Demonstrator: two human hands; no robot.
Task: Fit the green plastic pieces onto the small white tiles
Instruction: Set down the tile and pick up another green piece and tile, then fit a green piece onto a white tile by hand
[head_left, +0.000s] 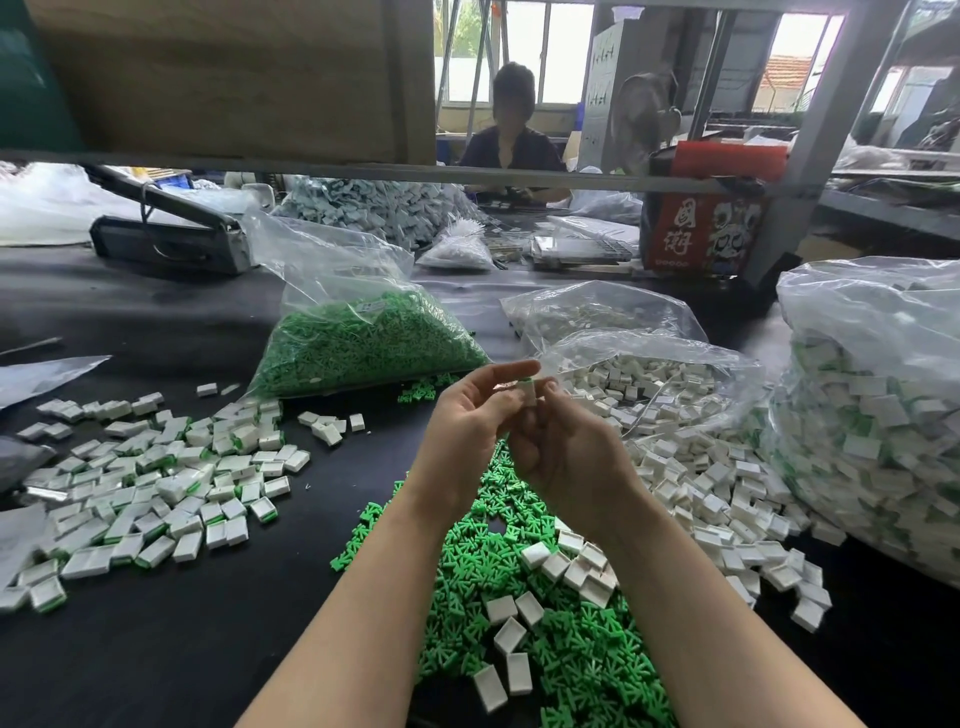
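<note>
Both my hands meet above the black table, holding one small white tile with a green piece (527, 394) on its top edge. My left hand (470, 421) pinches it from the left with thumb and fingers. My right hand (563, 447) grips it from the right, fingers curled. Loose green plastic pieces (519, 613) lie heaped under my forearms, with a few white tiles (511, 636) on top. More bare white tiles (727, 499) spread to the right. A pile of tiles fitted with green (150, 483) lies to the left.
A clear bag of green pieces (363, 338) stands behind my hands, an open bag of white tiles (654, 379) to its right, and a big bag of fitted tiles (878, 415) at far right. A person (511, 140) sits across the table behind a shelf rail.
</note>
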